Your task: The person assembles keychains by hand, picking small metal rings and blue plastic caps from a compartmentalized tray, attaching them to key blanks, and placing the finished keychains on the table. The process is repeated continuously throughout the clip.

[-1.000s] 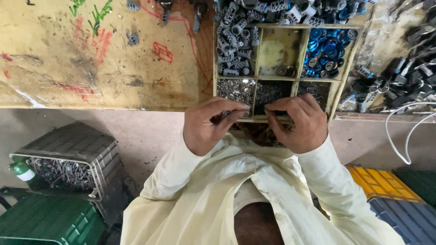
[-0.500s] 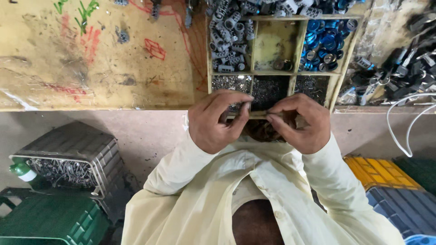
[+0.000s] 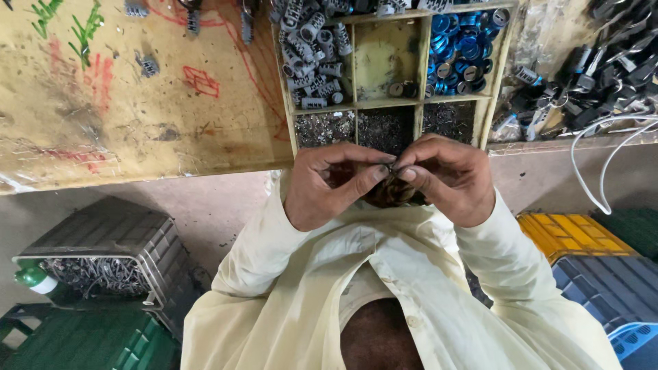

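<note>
My left hand (image 3: 329, 185) and my right hand (image 3: 445, 178) meet just below the front edge of a wooden divided tray (image 3: 419, 103). The fingertips of both pinch a small dark part (image 3: 392, 164) between them; its shape is too small to tell. A handful of small dark pieces (image 3: 391, 193) lies cupped under the fingers. The tray holds grey metal sleeves (image 3: 312, 41) at left, blue round caps (image 3: 462, 48) at right, and fine dark bits in the three front compartments.
A worn wooden worktop (image 3: 123, 96) with red and green marks spreads to the left. Dark cable connectors (image 3: 596, 75) and a white cable (image 3: 603, 178) lie at right. A grey crate (image 3: 110, 240), a green crate (image 3: 89, 339), a yellow crate (image 3: 569, 236) and a blue crate (image 3: 610, 288) stand below.
Both hands have drawn closer together and a little toward me, away from the tray's front compartments. The fingertips now touch over the small part.
</note>
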